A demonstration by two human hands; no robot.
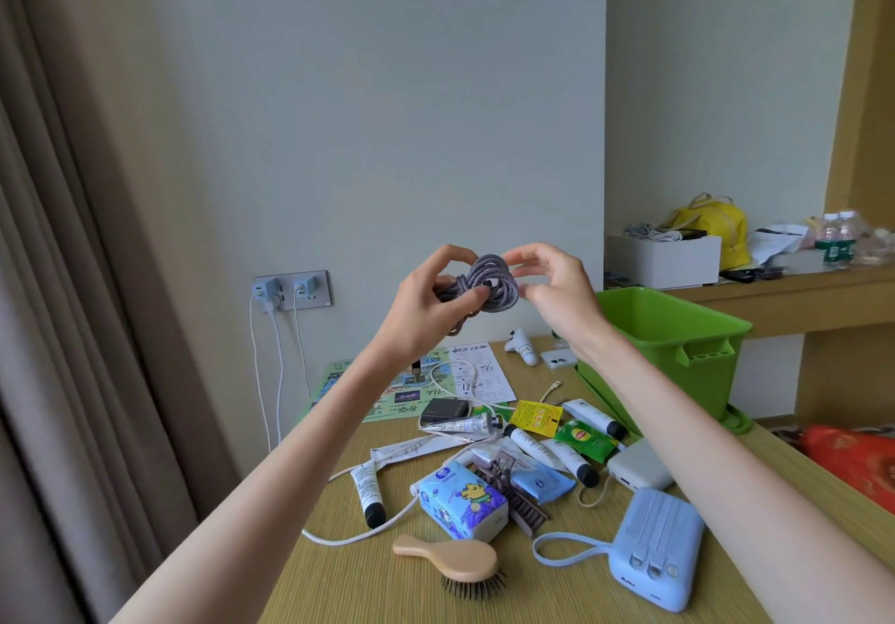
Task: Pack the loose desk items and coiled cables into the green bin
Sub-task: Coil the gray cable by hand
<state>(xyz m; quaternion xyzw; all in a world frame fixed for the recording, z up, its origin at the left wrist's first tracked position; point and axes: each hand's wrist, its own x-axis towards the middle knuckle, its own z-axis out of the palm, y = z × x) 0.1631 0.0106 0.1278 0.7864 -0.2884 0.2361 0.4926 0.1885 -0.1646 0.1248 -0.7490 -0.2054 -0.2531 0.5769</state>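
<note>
Centre frame, the left hand (426, 306) curls round the coiled cable (486, 282) and the right hand (557, 294) pinches its right-side loops, both grips closed on it above the worktop (339, 575). The green bin (707, 381) lies lower right, nearest the right hand

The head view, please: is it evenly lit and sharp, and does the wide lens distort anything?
Head view: soft, even light, no glare; the coiled cable held by the left hand and right hand is reasonably sharp; the curtain leans and curves at the left edge, and the forearms stretch toward the corners.
</note>
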